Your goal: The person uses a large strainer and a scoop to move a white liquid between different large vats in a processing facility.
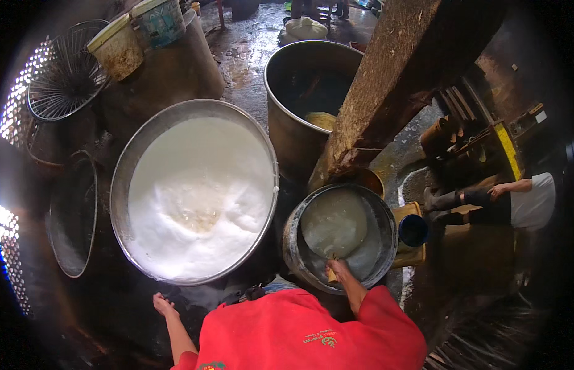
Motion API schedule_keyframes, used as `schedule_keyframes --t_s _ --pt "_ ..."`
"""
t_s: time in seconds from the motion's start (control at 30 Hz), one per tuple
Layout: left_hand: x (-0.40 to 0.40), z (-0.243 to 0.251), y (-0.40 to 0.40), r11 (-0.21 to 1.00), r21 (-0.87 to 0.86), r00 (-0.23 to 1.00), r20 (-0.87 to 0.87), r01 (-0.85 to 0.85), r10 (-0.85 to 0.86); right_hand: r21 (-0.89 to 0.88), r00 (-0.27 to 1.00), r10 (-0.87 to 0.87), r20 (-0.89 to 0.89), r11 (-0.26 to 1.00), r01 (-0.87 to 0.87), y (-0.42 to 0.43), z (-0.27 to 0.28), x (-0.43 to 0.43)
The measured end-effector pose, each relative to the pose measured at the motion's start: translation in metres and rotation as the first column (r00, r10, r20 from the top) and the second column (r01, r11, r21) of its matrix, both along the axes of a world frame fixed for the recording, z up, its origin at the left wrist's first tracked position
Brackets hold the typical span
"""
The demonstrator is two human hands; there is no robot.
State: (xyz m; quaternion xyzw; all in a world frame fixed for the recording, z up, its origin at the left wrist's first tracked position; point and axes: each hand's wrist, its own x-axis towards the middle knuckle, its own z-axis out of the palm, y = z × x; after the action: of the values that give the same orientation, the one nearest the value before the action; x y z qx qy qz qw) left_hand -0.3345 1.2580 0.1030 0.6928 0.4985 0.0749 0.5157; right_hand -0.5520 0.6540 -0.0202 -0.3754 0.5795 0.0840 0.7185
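Observation:
My right hand [338, 267] grips the short pale handle of a large round dipper [334, 226]. Cloudy greyish liquid fills the dipper's bowl, which sits inside a round tub [290, 240] of similar liquid. Left of the tub stands a wide metal vat [118, 194], full of milky liquid with thick white foam [180, 259] on its near half. Just below the vat's near rim hangs my left hand [164, 305], its fingers loosely curled. No object shows in it, though the palm is partly hidden.
A rough wooden post [384, 92] slants beside a deep metal drum [287, 111]. Right of the tub is a yellow container [409, 259] with a blue vessel [413, 230]. Plastic buckets [118, 51] and a wire basket [67, 69] stand upper left. Another person [529, 203] is at right.

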Motion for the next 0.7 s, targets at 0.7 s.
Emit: schedule_keyframes --t_s 0.7 --pt "0.144 -0.053 0.058 0.977 0.119 0.957 0.215 0.174 -0.197 0.002 0.902 0.414 -0.120 0.909 -0.417 -0.004 0.244 0.014"
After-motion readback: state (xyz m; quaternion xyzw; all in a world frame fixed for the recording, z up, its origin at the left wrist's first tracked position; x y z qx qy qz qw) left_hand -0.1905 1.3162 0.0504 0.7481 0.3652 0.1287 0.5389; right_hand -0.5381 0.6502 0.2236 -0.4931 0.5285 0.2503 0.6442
